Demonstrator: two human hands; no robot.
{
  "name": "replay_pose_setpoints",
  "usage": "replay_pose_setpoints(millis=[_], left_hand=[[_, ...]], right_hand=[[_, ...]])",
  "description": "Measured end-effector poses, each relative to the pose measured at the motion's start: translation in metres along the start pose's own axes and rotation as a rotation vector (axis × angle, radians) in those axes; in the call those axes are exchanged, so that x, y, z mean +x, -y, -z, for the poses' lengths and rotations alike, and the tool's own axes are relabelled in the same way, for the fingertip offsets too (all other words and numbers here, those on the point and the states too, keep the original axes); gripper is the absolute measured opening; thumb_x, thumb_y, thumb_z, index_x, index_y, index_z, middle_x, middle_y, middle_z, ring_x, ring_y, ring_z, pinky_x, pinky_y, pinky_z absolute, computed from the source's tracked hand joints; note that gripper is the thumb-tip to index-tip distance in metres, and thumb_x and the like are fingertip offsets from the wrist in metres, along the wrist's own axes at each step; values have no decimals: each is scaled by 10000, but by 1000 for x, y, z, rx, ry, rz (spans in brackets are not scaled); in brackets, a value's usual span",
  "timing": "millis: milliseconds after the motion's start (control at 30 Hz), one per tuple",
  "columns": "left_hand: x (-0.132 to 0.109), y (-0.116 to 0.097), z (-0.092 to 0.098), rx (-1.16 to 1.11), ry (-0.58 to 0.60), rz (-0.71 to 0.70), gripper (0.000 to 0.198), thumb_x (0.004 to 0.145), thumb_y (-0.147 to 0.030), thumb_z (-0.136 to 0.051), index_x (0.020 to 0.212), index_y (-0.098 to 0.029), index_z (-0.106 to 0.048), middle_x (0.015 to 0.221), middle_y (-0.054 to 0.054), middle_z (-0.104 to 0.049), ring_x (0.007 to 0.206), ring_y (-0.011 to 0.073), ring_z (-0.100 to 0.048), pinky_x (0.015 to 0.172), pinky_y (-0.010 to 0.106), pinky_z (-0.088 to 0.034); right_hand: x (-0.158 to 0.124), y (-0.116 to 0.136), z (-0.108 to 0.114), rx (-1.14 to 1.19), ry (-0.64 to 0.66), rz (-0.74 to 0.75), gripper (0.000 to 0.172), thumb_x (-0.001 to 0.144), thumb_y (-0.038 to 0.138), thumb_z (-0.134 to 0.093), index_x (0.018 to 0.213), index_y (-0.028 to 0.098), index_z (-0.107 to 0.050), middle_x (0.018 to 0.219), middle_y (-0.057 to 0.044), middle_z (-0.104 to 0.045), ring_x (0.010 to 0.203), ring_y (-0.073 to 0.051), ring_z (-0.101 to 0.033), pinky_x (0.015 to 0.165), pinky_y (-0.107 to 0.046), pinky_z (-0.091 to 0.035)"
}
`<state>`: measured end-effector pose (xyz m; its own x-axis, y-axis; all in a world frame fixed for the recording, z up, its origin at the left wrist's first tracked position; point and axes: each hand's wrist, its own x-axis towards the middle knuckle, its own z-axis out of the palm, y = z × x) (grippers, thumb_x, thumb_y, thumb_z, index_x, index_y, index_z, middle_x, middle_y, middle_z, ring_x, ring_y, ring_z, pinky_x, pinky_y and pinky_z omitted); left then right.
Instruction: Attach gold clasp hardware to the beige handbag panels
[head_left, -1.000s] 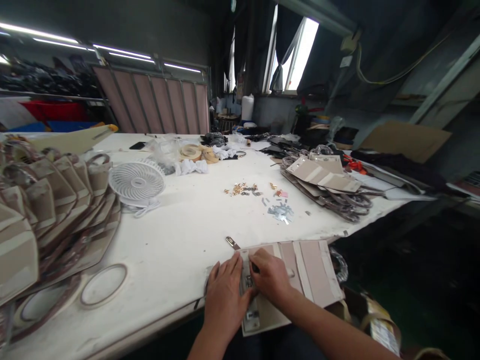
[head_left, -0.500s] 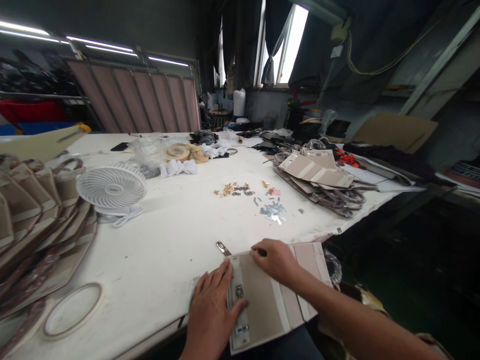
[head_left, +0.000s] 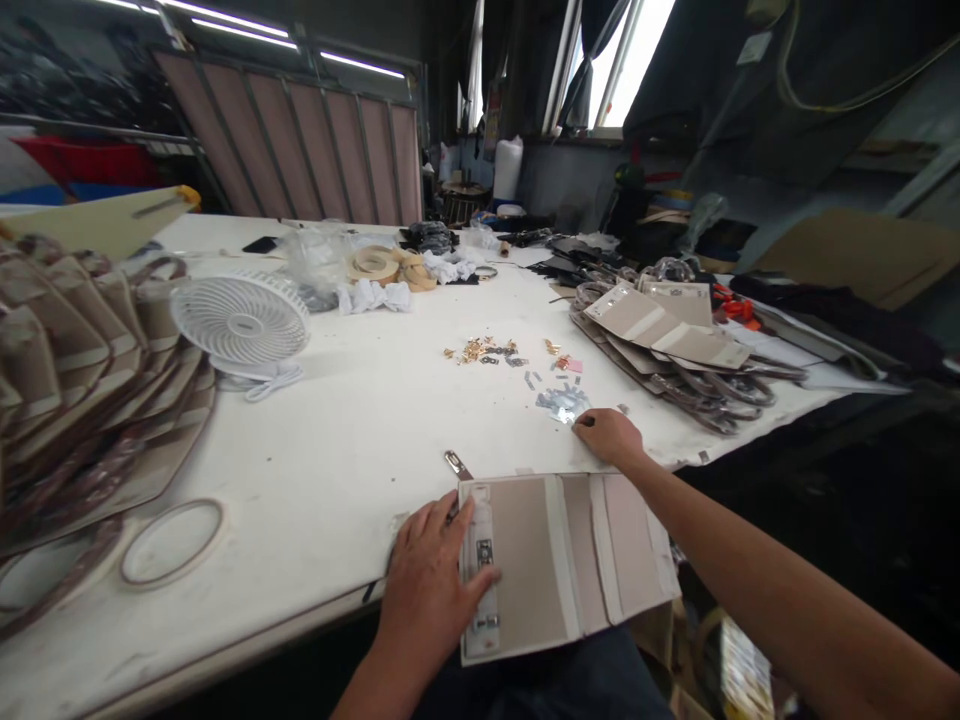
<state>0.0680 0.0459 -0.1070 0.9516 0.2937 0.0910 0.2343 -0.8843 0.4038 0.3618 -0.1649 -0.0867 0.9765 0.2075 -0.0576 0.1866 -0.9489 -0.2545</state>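
A beige bag panel [head_left: 529, 560] lies at the table's front edge, partly overhanging it. My left hand [head_left: 435, 575] is closed on its left edge, thumb on top beside a small metal fitting [head_left: 484, 552]. A strap with a metal clasp [head_left: 456, 464] sticks out beyond the panel's far left corner. My right hand [head_left: 611, 438] is at the near edge of a pile of flat silvery metal pieces [head_left: 562, 400], its fingers pinched together. What is between those fingertips, if anything, is hidden.
Small gold hardware [head_left: 476, 349] lies mid-table. Stacked bag parts [head_left: 667, 330] with wrapped handles stand on the right, more bag pieces [head_left: 82, 370] on the left. A white fan [head_left: 244, 320] and a tape ring [head_left: 172, 542] are on the left side.
My right hand has gone from the panel's far edge, away and rightward to the metal pieces. My left hand still holds the panel. The view has tilted down.
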Motion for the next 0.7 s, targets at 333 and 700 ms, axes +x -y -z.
replay_pose_setpoints(millis=[333, 700], left_hand=[[-1, -5, 3, -67, -2, -13, 770, 743, -372, -863, 1443, -245, -569, 1465, 89, -606, 1359, 325, -504, 1199, 524, -349], [0, -3, 0, -108, -22, -16, 824, 734, -402, -874, 1452, -193, -528, 1445, 106, -614, 1349, 332, -501, 1185, 507, -352]], right_hand=[[-66, 64, 33, 462, 326, 368, 207, 844, 343, -661, 909, 204, -800, 678, -2, -706, 548, -147, -588, 532, -247, -430], [-105, 120, -4, 436, 578, 539, 172, 808, 195, -654, 862, 206, -816, 792, -2, -775, 703, -170, -674, 680, -255, -491]])
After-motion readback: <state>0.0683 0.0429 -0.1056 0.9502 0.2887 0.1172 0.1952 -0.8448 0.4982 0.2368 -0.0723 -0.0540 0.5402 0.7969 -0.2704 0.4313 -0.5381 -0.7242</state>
